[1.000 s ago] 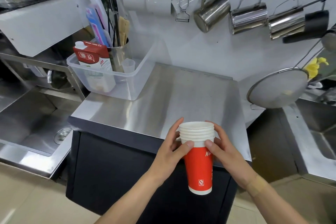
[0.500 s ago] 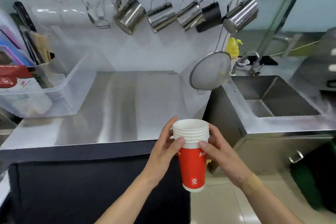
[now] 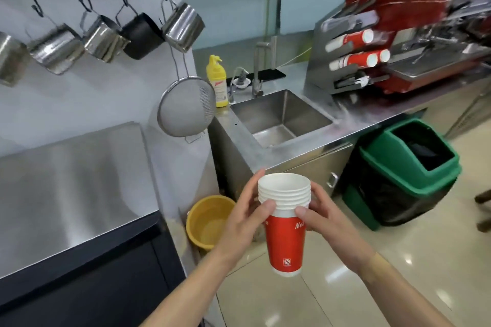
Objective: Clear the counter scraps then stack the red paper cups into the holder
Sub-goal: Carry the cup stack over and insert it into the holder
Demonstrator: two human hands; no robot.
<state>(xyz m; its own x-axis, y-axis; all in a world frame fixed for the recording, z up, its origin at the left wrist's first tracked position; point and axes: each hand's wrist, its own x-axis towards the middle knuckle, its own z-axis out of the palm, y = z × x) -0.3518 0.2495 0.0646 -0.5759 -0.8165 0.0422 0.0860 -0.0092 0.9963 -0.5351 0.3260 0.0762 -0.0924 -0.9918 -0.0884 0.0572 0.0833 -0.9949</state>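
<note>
Red paper cups (image 3: 284,225), nested in one upright stack, hang in mid-air over the floor, held between both hands just below the white rims. The left hand (image 3: 245,216) and right hand (image 3: 322,216) each close fingers and thumb on the stack from opposite sides. Paper this thin is probably light and crushes easily, so a gentle hold near the stiffer rolled rims seems wisest. The holder (image 3: 353,57) stands well apart, past the sink (image 3: 281,117).
</note>
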